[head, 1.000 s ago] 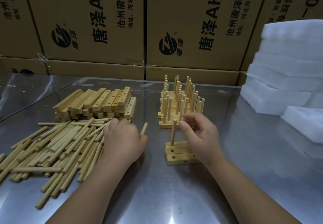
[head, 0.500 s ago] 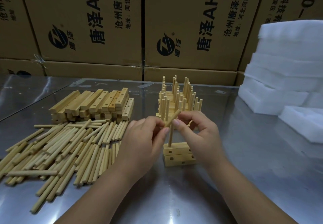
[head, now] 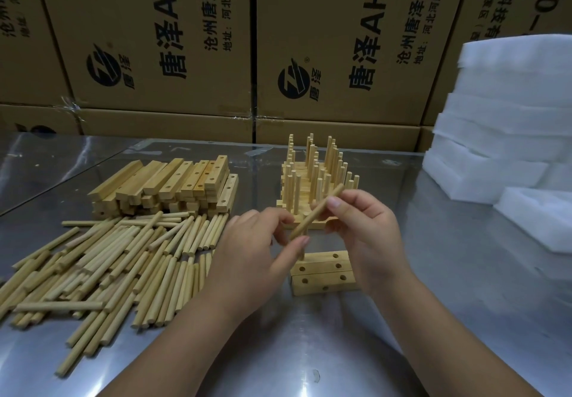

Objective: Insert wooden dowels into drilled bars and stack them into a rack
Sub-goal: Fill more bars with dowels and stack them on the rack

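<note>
Two drilled wooden bars (head: pixel 322 271) lie stacked on the steel table in front of me. A dowel stands in a left hole of the top bar, mostly hidden behind my fingers. A second dowel (head: pixel 315 212) slants above the bars. My left hand (head: pixel 257 260) pinches its lower end and my right hand (head: pixel 362 229) pinches it near the upper end. Behind them stands the finished rack (head: pixel 312 186) of bars with several upright dowels.
Loose dowels (head: pixel 102 263) are heaped at the left, with a stack of drilled bars (head: pixel 173 184) behind them. White foam slabs (head: pixel 501 136) pile up at the right. Cardboard boxes (head: pixel 185 40) wall off the back of the table (head: pixel 464 288).
My left hand brought a dowel from the pile over to the bars. My right hand left the standing dowel and took hold of the new one, which now slants higher.
</note>
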